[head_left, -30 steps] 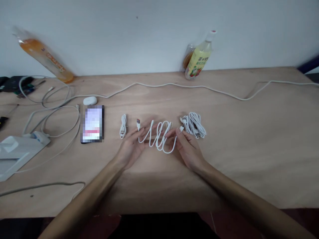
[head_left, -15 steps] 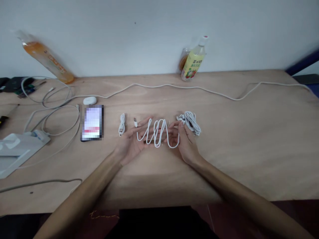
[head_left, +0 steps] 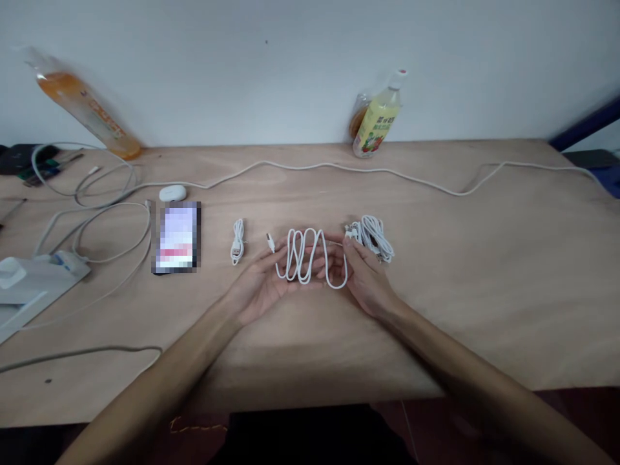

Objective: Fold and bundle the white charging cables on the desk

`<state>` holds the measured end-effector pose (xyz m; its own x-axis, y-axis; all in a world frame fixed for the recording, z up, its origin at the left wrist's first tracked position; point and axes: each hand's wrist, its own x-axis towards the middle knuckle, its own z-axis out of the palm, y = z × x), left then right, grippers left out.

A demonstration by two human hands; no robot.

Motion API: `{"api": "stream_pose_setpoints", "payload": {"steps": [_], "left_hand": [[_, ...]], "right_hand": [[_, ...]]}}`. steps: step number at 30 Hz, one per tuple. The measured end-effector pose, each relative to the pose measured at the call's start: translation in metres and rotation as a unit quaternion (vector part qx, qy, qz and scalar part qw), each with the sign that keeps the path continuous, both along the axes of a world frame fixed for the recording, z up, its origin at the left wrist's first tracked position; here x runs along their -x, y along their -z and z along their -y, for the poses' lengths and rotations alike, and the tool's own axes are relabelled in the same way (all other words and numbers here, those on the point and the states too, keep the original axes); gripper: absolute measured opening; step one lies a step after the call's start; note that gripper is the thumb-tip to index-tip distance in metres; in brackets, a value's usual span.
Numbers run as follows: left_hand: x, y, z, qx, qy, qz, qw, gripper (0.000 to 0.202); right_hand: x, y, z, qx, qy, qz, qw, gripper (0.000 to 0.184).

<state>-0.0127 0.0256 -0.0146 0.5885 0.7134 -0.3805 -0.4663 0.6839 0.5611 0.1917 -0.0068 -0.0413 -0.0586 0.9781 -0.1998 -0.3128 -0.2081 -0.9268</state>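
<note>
A white USB cable [head_left: 336, 287] lies in several wavy loops across the fingers of both hands. My left hand [head_left: 256, 284] is under its left part, the thumb pressing the cable near its USB plug [head_left: 270, 242], which sticks up past the thumb. On the other side, my right hand [head_left: 368, 278] pinches the cable's right part between thumb and fingers. Some fingertips are hidden behind the loops. Left of the hands, a small tied white cable [head_left: 237, 242] rests on the table. Just beyond my right hand is a bundle of coiled white cables [head_left: 376, 237].
A phone [head_left: 175, 239] and a white earbud case [head_left: 172, 193] sit left on the wooden table [head_left: 484, 278]. Loose cables and a white power strip [head_left: 43, 290] are farther left. An orange bottle [head_left: 90, 116] and a yellow-labelled bottle [head_left: 378, 123] lean on the wall.
My left hand has moved slightly right, toward my right hand. The cable loops sit closer together, and the USB plug leans more to the left.
</note>
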Motion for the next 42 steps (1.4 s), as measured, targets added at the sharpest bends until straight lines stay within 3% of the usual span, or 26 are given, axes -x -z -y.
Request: {"api": "stream_pose_setpoints", "payload": {"steps": [7, 12, 16, 22, 30, 36, 42], "left_hand": [[-0.001, -0.006, 0.004, -0.026, -0.007, -0.026, 0.999, 0.042], [-0.005, -0.006, 0.008, -0.046, 0.004, -0.068, 0.997, 0.033], [-0.004, -0.002, 0.005, -0.036, 0.001, -0.033, 0.999, 0.023], [0.000, -0.002, 0.002, -0.021, -0.003, 0.005, 1.000, 0.042], [-0.007, -0.001, 0.005, -0.063, -0.068, -0.066, 0.993, 0.041], [-0.007, -0.002, 0.001, -0.085, -0.102, -0.069, 0.989, 0.037], [-0.006, 0.008, 0.000, -0.162, -0.116, -0.151, 0.968, 0.036]], "right_hand": [[0.001, 0.001, -0.002, -0.008, -0.011, -0.005, 1.000, 0.061], [0.003, 0.000, -0.004, -0.012, -0.019, -0.009, 1.000, 0.063], [0.003, 0.000, -0.004, -0.010, -0.002, -0.001, 1.000, 0.065], [0.003, 0.005, -0.002, -0.014, 0.003, 0.013, 1.000, 0.066], [0.015, 0.004, -0.003, -0.038, 0.036, 0.005, 0.999, 0.064], [0.028, 0.005, -0.009, -0.057, 0.038, -0.006, 0.998, 0.063], [0.024, 0.004, -0.008, -0.035, 0.053, -0.033, 0.997, 0.062]]}}
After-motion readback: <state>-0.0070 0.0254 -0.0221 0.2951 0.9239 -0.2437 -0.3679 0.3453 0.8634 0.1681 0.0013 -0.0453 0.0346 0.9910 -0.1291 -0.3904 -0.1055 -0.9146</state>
